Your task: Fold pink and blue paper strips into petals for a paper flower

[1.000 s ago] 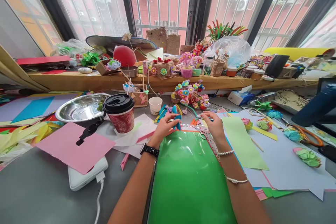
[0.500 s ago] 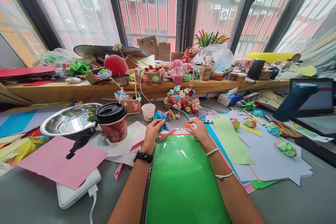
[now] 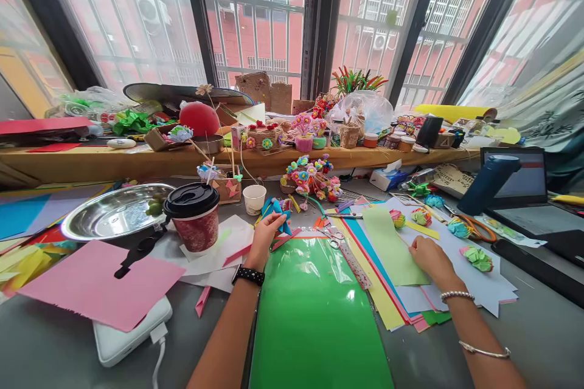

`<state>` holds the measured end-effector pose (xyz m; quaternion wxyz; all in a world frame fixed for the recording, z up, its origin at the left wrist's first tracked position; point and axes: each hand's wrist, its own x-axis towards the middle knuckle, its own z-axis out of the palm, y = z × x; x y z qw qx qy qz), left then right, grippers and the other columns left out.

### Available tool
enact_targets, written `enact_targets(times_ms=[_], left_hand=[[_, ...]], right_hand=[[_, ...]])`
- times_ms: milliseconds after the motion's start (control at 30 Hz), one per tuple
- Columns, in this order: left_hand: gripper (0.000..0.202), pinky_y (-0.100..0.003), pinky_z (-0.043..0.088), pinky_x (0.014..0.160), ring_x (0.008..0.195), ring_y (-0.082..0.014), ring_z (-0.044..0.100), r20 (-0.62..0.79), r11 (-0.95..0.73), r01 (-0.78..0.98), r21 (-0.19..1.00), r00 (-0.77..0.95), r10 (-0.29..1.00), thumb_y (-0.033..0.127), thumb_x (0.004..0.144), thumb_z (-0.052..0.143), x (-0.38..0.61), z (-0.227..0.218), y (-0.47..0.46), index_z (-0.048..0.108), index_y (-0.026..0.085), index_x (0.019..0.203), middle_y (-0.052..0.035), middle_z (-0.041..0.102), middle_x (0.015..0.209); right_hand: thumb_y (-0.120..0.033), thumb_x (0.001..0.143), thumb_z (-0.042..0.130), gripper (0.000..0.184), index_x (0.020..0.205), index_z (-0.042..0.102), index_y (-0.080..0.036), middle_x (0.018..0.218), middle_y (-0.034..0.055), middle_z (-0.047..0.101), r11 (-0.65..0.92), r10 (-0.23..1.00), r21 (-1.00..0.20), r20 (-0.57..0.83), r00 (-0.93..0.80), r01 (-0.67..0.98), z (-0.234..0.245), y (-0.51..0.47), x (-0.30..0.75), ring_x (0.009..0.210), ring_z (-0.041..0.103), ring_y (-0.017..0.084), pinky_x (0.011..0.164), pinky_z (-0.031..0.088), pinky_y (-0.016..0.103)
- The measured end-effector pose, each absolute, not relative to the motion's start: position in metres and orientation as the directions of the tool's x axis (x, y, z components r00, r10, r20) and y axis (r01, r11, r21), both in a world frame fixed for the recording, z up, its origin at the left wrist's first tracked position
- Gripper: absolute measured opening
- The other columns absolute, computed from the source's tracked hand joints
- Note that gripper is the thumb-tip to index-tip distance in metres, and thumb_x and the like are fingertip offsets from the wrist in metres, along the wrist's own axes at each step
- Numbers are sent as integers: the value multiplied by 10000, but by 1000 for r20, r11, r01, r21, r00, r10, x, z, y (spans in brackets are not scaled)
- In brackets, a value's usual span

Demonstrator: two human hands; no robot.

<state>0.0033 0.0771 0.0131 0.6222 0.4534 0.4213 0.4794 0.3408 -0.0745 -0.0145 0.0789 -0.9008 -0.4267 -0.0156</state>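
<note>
My left hand (image 3: 265,234) is closed on a folded blue paper piece (image 3: 279,214), held just past the far end of a glossy green sheet (image 3: 314,316) that lies in front of me. My right hand (image 3: 426,255) rests on the right side of a light green paper strip (image 3: 390,243) atop a stack of coloured paper sheets (image 3: 456,292); its fingers lie flat on the paper and hold nothing. A pair of scissors (image 3: 335,236) and a patterned ruler (image 3: 356,262) lie between the two hands.
A red cup with a black lid (image 3: 195,216) and a steel bowl (image 3: 109,214) stand at left, beside a pink sheet (image 3: 98,282) and a white power bank (image 3: 130,331). A laptop (image 3: 529,194) and a blue bottle (image 3: 486,183) are at right. Craft flowers crowd the wooden ledge (image 3: 137,161).
My right hand has left the spot beside the left hand and moved right onto the light green strip. The left hand keeps the blue piece. The camera view has turned to the right.
</note>
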Motion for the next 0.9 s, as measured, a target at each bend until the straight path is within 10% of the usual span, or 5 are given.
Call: enact_targets(times_ms=[300,467,733,900], left_hand=[[296,-178,389,486,568,-102,575,-116,152,-195,969,184,976,331,525,692,3,17,74,569,147,721,-17,641,678],[306,-200,425,541,610,-122,594,-92,129,-235,963,163,982,340,521,696,2,16,76,574,140,719,-23,640,659],[306,-204,408,542,587,-113,574,-50,122,-141,982,431,901,333,484,729,7,18,71,593,142,681,-10,629,645],[260,-213,397,558,583,-112,558,-50,69,0,998,685,727,353,538,704,7,21,62,628,145,675,-34,646,653]], right_hand=[[-258,833,306,215,859,489,-148,768,129,609,-537,663,-348,389,639,769,6,-58,321,653,570,236,507,356,300],[-402,773,435,243,796,499,-169,718,76,598,-128,510,-640,613,604,757,23,-54,295,626,556,191,582,423,303],[-393,629,644,262,740,590,-161,614,0,573,306,717,-911,411,563,276,30,-23,245,522,512,113,484,431,243],[-335,544,713,246,712,632,-175,618,-20,607,286,892,-947,206,402,-148,34,12,207,526,535,95,529,456,234]])
